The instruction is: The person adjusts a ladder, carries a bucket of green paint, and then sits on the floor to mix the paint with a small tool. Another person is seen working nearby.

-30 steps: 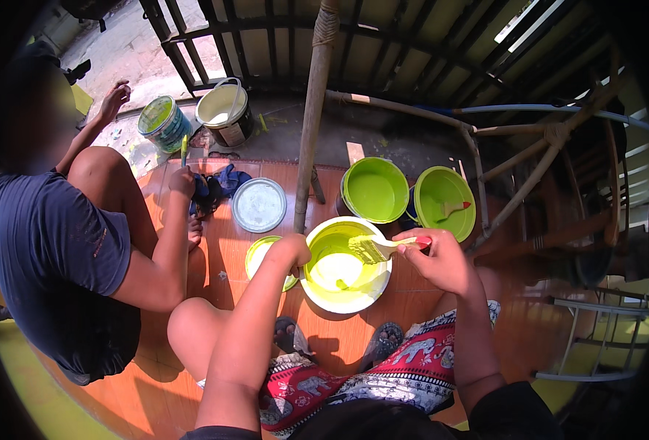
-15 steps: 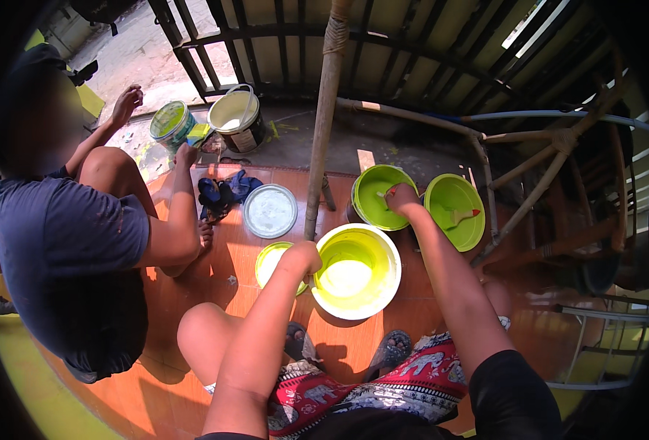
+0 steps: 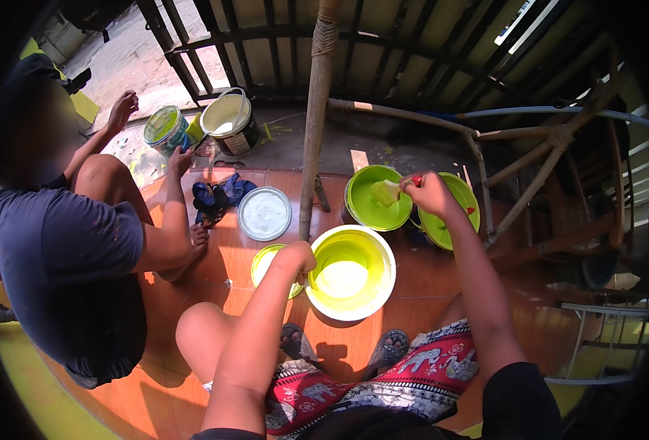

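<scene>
My left hand (image 3: 296, 261) is closed on the left rim of a white bucket (image 3: 389, 282) smeared inside with yellow-green paint. In my right hand (image 3: 428, 195) is a paintbrush (image 3: 386, 192) with a red handle, its bristles coated in light green. The brush is over the opening of a bucket of bright green paint (image 3: 368, 213). Right beside that stands a second green paint bucket (image 3: 453, 239), partly behind my right forearm; a red handle tip (image 3: 470, 211) shows in it. A paint-smeared lid or shallow tub (image 3: 263, 258) lies left of the white bucket, partly behind my left hand.
A person (image 3: 75, 235) squats at left, one hand near a paint pail (image 3: 166, 130). Beside it stands a dark pail (image 3: 229, 125). A round lid (image 3: 264, 213) and dark blue cloth (image 3: 221, 194) lie on the tiles. A wooden pole (image 3: 314, 125) rises centrally; scaffolding (image 3: 530, 158) stands right.
My right hand has risen with the paintbrush and moved right, and the bristles now show. My left hand stays on the white bucket's rim. The view has shifted slightly.
</scene>
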{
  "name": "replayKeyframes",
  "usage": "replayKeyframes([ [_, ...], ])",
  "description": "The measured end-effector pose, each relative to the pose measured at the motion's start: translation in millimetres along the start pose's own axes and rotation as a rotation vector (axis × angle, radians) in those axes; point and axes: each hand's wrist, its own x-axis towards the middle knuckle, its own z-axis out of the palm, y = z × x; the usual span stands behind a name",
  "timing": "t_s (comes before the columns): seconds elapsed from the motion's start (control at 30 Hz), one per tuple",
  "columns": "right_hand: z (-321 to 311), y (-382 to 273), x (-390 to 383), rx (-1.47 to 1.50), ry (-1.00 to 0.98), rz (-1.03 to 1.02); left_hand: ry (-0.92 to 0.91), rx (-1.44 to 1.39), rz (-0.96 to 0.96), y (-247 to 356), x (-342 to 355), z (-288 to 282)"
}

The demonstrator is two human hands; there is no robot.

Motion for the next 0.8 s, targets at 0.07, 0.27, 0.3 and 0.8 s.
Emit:
replayKeyframes([
  [0.07, -22, -28, -25, 0.041, 0.011, -0.082, -0.021, 0.009, 0.002, -1, 2, 0],
  [0.27, -64, -96, -122, 0.177, -0.036, -0.163, -0.023, -0.012, 0.021, -4, 5, -1],
  [0.3, -61, -100, -138, 0.158, -0.047, -0.220, -0.023, -0.017, 0.021, -5, 5, -1],
  [0.8, 216, 23, -110, -0.429, -0.421, -0.212, 0.001, -0.032, 0.036, -3, 1, 0],
])
